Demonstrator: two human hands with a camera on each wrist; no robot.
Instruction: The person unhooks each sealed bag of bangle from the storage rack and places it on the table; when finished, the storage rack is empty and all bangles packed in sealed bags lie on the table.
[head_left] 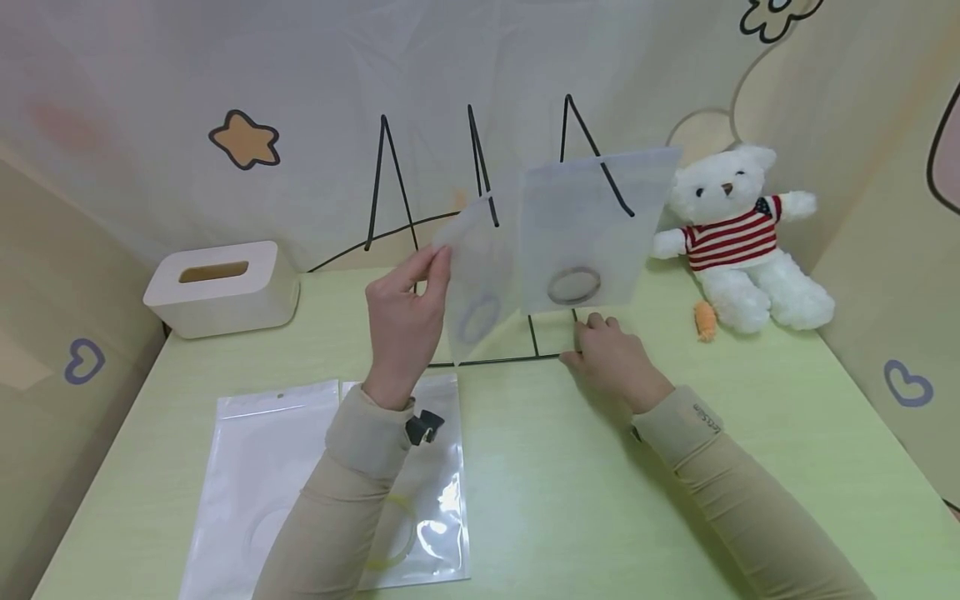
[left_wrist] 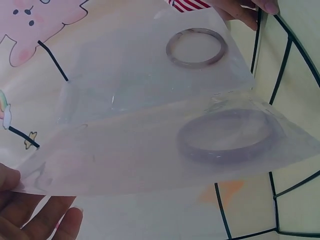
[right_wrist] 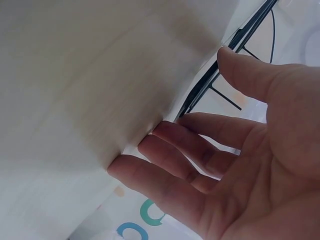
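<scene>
My left hand [head_left: 408, 321] pinches the top edge of a translucent zip bag [left_wrist: 110, 160] between thumb and fingers. A pale lilac bangle [left_wrist: 227, 137] lies in the low end of that bag. The bag's top is at the middle prong of a black wire display rack [head_left: 495, 360]. On the rack's right prong hangs a second bag [head_left: 600, 225] with a grey-brown bangle [head_left: 573, 286] inside. Down at the rack's base corner rests my right hand [head_left: 611, 358]. Its thumb and index fingertip touch the black wire, and the other fingertips press on the table.
Two more bags lie flat on the green table [head_left: 540, 467]: a whitish one [head_left: 255, 450] and a shiny one with a yellow bangle [head_left: 397, 533]. At the back left stands a white tissue box [head_left: 225, 292]. A white teddy bear [head_left: 731, 233] and an orange toy carrot [head_left: 705, 322] are on the right.
</scene>
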